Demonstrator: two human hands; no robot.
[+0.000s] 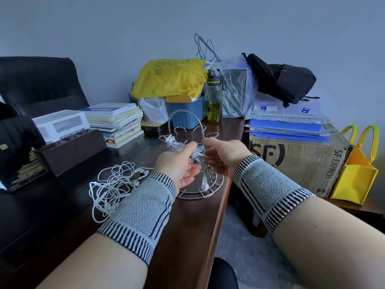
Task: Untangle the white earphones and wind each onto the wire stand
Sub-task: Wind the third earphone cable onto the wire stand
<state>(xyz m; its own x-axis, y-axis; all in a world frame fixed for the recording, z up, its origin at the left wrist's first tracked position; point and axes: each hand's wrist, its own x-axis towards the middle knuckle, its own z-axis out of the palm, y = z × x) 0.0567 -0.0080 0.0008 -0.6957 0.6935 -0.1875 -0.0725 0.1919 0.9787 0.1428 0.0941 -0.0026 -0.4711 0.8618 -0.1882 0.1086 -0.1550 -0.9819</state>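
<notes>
Earphones, white and corded: 1 wound bundle (198,154) sits on the chrome wire stand (199,180) at the dark wooden desk's (187,226) right edge; another white coil (174,143) hangs on the stand's left arm. Left hand (177,165) pinches the wound bundle between thumb and fingers. Right hand (224,156) sits just beside it, fingers loosely curved, grip not discernible. Tangled white earphone pile (112,184) lies on the desk left of the stand. Stacked books (118,122) and cardboard box (300,161) lie beyond.
</notes>
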